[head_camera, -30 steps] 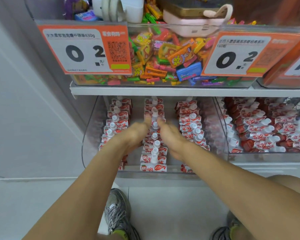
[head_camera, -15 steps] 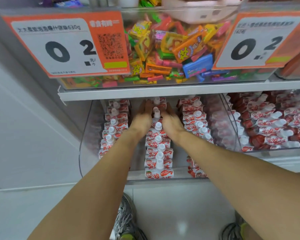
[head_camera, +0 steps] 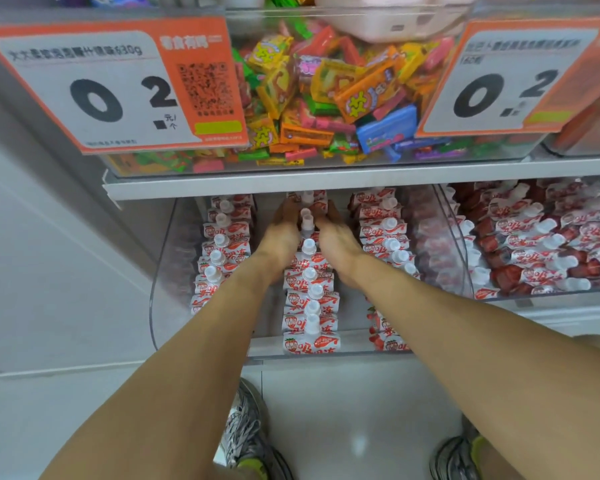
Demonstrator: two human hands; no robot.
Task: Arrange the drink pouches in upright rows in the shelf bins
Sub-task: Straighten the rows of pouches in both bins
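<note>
Both hands deep in the clear bin under the shelf — left hand and right hand close together, pressed against either side of the middle row of pouches, fingers reaching to the pouches at the back. Whether the fingers curl round a pouch or just lie flat against it — cannot tell, fingertips hidden under the shelf edge.

Small white pouches with red strawberry print and red lettering, each topped by a white screw cap. Three rows in this bin: left row, middle row, right row, each running front to back, standing upright, caps up, printed faces toward the front. Front of the right row partly hidden by the right forearm.

Neighbouring bin to the right filled with the same pouches, lying tilted and jumbled, caps pointing various ways.

Above, a clear bin of mixed bright candy packets, with two orange-and-white price tags marked 0.2 on its front. Pale tiled floor below, grey sneakers with yellow-green trim at the bottom edge, pale wall panel to the left.
</note>
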